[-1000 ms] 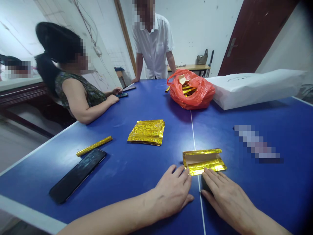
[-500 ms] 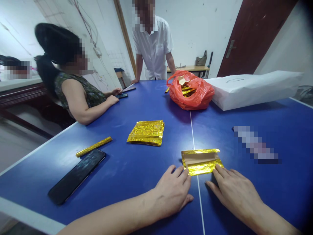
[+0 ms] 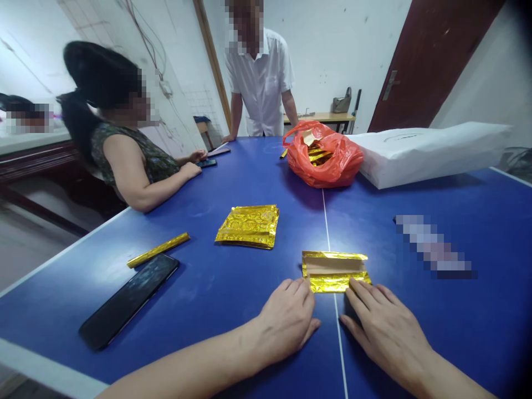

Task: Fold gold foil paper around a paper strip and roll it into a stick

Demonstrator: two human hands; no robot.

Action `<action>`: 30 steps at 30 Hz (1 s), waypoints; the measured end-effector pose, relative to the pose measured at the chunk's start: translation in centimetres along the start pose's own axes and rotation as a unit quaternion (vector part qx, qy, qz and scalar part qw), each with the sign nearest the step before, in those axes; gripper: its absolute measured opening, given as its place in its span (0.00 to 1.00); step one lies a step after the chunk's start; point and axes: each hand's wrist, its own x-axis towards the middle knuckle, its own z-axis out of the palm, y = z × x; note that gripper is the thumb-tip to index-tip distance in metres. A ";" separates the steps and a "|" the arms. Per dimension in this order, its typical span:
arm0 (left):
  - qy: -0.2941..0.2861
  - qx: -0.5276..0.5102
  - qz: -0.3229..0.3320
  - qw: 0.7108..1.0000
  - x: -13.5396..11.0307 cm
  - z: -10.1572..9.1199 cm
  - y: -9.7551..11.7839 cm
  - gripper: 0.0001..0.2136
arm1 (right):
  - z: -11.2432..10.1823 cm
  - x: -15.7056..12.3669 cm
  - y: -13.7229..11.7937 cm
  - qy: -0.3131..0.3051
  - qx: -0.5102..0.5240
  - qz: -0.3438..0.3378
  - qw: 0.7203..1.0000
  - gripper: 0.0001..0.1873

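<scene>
A partly folded gold foil sheet [image 3: 334, 271] lies on the blue table [image 3: 233, 183] just beyond my fingertips. My left hand [image 3: 286, 321] rests flat on the table, fingers stretched out, its tips at the sheet's near left corner. My right hand [image 3: 384, 330] also lies flat with fingers apart, fingertips touching the sheet's near right edge. Neither hand grips anything. A stack of gold foil sheets [image 3: 248, 225] lies further out, left of the white centre line.
A rolled gold foil stick [image 3: 158, 250] and a black phone [image 3: 130, 300] lie at the left. An orange plastic bag [image 3: 322, 154] with gold pieces and a long white package [image 3: 428, 151] sit at the far side. One person sits at the left edge; another stands at the far end.
The folded foil sheet has slid slightly left and turned flatter under my fingertips. My right hand shifted right, then came back left to the sheet's near edge.
</scene>
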 end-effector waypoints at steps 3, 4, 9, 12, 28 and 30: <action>-0.001 0.007 0.005 1.000 0.0 0.1 0.1 0.15 | 0.5 -0.2 -0.3 0.008 0.048 -0.051 0.998 0.25; -0.001 0.011 0.008 1.000 0.0 0.2 0.1 0.15 | 0.6 -0.2 -0.5 -0.007 0.070 -0.074 0.995 0.28; 0.013 0.019 0.035 0.999 -0.2 0.7 0.0 0.17 | 0.2 0.2 -1.3 -0.104 0.166 -0.144 0.970 0.40; 0.009 0.025 0.038 0.999 -0.2 0.7 -0.1 0.18 | 0.3 0.1 -1.2 -0.103 0.186 -0.135 0.968 0.40; -0.007 0.033 0.034 0.999 -0.1 0.2 -0.1 0.17 | 2.4 -1.0 0.3 0.000 0.021 -0.007 1.000 0.30; -0.003 0.031 0.032 0.999 -0.1 0.2 -0.1 0.16 | 2.3 -0.9 0.2 0.003 0.013 -0.008 1.000 0.30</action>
